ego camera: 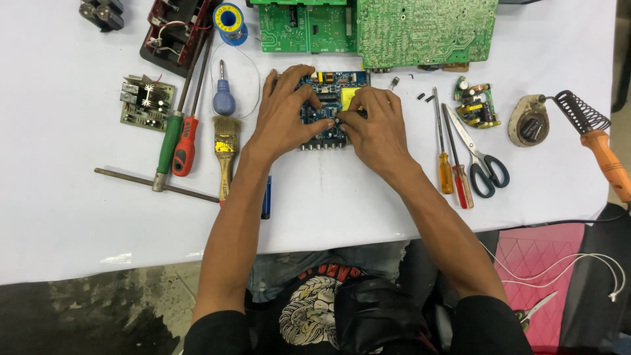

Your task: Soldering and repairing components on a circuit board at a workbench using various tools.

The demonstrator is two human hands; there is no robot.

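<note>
Both hands are down on the blue circuit board [327, 108] in the middle of the white table [368, 197]. The left hand [286, 108] lies across the board's left half with its fingers spread and curled over it. The right hand [374, 125] has its thumb and forefinger drawn together on something small and dark at the board's centre; it is too small to make out.

Counting round: two large green boards [394, 29] lie side by side at the far edge, and two small ones, one to the left [146, 102] and one to the right [476, 105]. I count five screwdrivers, three to the left [185, 141] and two to the right [453, 158]. There is one paintbrush [225, 148], one pair of scissors [480, 158], one solder reel [230, 20] and one soldering iron [601, 154].

The blue board is a small rectangle, with a yellow block near its top and a row of dark connectors along its near edge.
</note>
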